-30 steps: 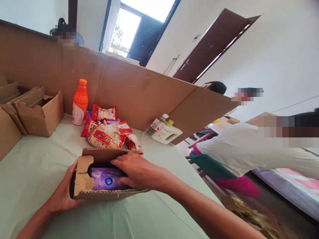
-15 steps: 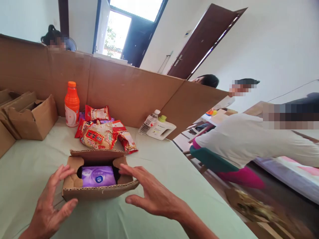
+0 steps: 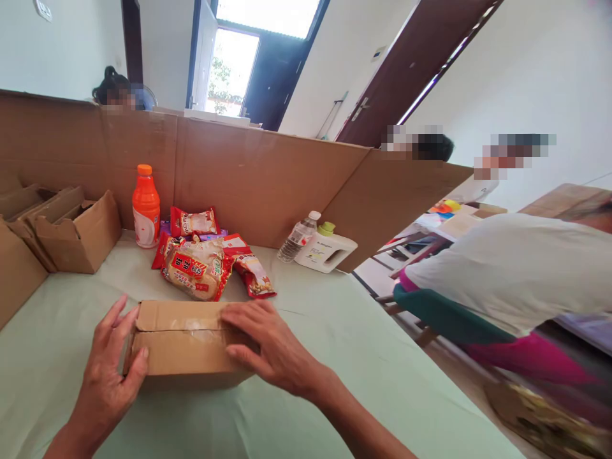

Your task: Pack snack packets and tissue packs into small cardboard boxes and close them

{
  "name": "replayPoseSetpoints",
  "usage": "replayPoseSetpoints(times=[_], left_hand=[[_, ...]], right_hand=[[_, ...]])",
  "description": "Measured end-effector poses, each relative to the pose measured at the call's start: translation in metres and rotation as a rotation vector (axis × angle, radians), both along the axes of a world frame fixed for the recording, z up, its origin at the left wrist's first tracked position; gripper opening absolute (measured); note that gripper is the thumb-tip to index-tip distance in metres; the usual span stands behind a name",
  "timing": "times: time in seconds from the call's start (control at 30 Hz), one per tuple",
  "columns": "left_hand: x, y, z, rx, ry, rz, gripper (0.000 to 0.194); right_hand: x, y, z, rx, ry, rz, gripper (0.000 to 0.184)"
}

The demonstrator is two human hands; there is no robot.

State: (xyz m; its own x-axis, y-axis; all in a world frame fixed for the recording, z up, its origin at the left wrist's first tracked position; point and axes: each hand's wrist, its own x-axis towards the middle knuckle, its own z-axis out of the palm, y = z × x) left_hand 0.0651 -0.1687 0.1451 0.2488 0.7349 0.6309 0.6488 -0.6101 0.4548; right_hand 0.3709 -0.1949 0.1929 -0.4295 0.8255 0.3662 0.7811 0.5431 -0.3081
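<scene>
A small cardboard box (image 3: 189, 347) sits on the cloth in front of me, its two top flaps closed along a middle seam. My left hand (image 3: 109, 370) grips its left end, thumb at the front corner and fingers along the far side. My right hand (image 3: 268, 347) lies over the right end, fingers on the far flap and thumb on the near one. Whatever is in the box is hidden. Just behind the box lie a large red-and-clear snack bag (image 3: 196, 268) and smaller red snack packs (image 3: 255, 274).
An orange bottle (image 3: 146, 207) stands behind the snacks. To the right are a clear bottle (image 3: 299, 237) and a white jug (image 3: 327, 250). Open cardboard boxes (image 3: 79, 233) stand at left. A cardboard partition (image 3: 253, 172) runs along the back. A person in a white shirt (image 3: 507, 268) sits at right.
The box was open with a purple tissue pack showing inside; its flaps are now closed over that. Both hands have moved from beside the box onto its ends.
</scene>
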Motion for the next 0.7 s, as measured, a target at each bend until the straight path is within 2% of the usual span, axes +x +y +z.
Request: replayPoseSetpoints(times=[0.07, 0.13, 0.23, 0.4, 0.53, 0.6, 0.7], left_hand=[[-0.001, 0.003, -0.006, -0.045, 0.010, -0.092, 0.041], [-0.001, 0.006, -0.011, -0.105, -0.033, -0.163, 0.035], [0.001, 0.007, -0.014, -0.180, -0.145, -0.159, 0.032], [0.002, 0.006, -0.012, -0.237, -0.219, -0.155, 0.033], [0.000, 0.007, -0.014, -0.256, -0.237, -0.142, 0.031], [-0.001, 0.008, -0.016, -0.282, -0.227, -0.141, 0.031], [-0.006, 0.014, -0.021, -0.324, -0.222, -0.175, 0.039]], right_hand=[[0.002, -0.005, -0.006, -0.047, -0.040, 0.057, 0.053], [0.005, -0.010, -0.010, -0.066, -0.075, 0.081, 0.069], [0.009, -0.009, -0.005, -0.111, -0.145, 0.096, 0.080], [0.002, 0.013, 0.008, -0.228, -0.206, 0.128, 0.080], [-0.004, 0.022, 0.005, -0.204, -0.180, 0.172, 0.075], [-0.003, 0.015, 0.004, -0.185, -0.169, 0.163, 0.070], [0.011, -0.011, 0.004, -0.204, -0.138, 0.105, 0.065]])
